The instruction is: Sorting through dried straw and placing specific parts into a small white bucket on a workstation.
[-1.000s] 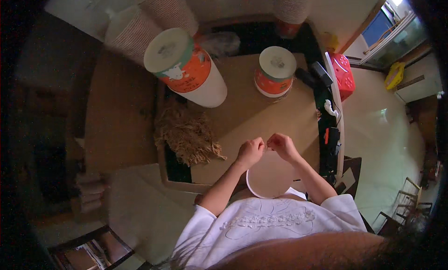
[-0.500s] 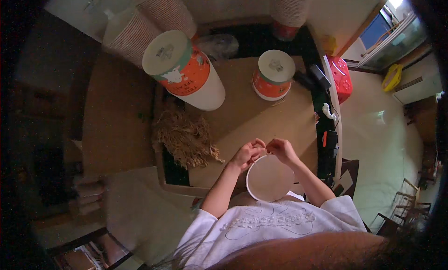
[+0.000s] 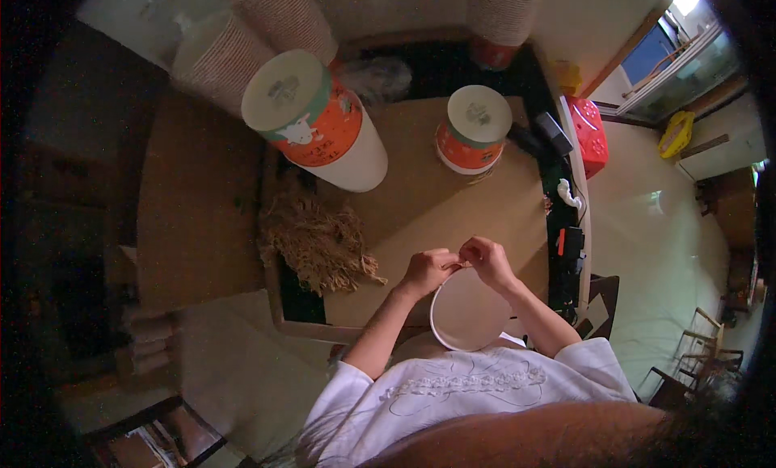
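Note:
A round paper bucket leans against my shirt at the table's front edge, its wide pale opening facing up. At its far rim my left hand is closed, thumb and fingers pinched together. My right hand is closed beside it, fingertips meeting the left ones. A thin bit of tan cord seems to show between the fingertips; most of it is hidden. Left of my hands lies a loose heap of tan cords with frayed ends.
Upside-down orange, green and white buckets stand as a tall stack at the far left and a short stack farther right. Cardboard covers the table. A black device and white crumpled tissue lie along the right edge.
My left fingers have curled in from a looser, raised pose into a closed pinch. The right hand has shifted slightly. The bucket tilts a little differently, and the whole view has moved slightly.

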A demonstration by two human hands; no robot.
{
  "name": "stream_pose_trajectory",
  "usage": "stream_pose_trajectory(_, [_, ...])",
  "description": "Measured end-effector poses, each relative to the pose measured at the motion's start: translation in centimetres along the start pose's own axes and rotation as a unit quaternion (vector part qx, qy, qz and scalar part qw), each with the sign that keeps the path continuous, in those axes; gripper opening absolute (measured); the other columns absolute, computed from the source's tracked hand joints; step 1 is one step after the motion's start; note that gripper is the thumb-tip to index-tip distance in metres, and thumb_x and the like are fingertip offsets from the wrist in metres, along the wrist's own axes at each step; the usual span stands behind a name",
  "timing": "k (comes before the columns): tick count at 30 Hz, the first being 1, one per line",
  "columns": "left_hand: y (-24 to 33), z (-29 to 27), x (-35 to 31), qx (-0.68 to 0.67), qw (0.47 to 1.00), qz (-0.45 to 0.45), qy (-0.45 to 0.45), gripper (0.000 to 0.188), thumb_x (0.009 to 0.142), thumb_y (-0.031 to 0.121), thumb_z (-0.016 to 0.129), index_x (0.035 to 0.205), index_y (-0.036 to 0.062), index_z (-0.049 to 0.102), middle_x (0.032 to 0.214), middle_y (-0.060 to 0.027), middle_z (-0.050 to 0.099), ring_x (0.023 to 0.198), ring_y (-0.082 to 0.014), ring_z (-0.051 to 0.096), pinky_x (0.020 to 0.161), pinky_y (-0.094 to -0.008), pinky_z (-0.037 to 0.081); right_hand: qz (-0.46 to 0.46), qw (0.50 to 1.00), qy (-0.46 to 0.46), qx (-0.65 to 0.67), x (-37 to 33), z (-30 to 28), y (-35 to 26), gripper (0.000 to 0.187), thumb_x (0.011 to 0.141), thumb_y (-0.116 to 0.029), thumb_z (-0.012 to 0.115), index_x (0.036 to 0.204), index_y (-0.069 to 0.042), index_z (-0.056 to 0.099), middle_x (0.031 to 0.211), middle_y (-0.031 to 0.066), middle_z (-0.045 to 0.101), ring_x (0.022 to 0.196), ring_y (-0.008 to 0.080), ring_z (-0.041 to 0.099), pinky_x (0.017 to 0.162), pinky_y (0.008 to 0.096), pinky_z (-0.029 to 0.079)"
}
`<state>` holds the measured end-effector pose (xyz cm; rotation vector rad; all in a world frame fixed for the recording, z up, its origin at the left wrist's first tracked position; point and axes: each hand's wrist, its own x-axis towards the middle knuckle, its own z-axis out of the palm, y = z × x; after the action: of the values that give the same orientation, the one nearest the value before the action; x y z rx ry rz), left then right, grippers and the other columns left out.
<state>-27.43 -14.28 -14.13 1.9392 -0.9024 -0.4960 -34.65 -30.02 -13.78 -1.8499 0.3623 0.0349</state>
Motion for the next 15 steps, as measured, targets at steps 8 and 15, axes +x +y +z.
stream_pose_trajectory(8, [0.4, -0.4, -0.6, 0.141, 0.988, 0.066, -0.004, 0.008, 0.076, 0.021, 0.062, 0.076, 0.014, 0.061, 0.066, -0.007, 0.053, 0.061, -0.0265, 0.057, 0.052, -0.037, 0.046, -0.036, 0.999, 0.013, 0.008, -0.8, 0.1, -0.9, 0.004, 0.077, -0.001, 0.055, 0.079, 0.0, 0.058, 0.073, 0.0092, 0.059, 0.066, 0.0162, 0.058, 0.061, 0.0273, 0.047])
stream_pose_trajectory(15, [1.4, -0.1, -0.5, 0.113, 0.992, 0.046, 0.016, 0.01, 0.079, 0.018, 0.059, 0.08, 0.0077, 0.058, 0.071, -0.0088, 0.055, 0.062, -0.0266, 0.057, 0.054, -0.0339, 0.046, -0.029, 0.999, 0.021, -0.036, -0.5, 0.2, -1.0, 0.004, 0.076, -0.002, 0.057, 0.08, 0.0, 0.058, 0.077, 0.012, 0.059, 0.071, 0.0228, 0.06, 0.063, 0.0297, 0.05])
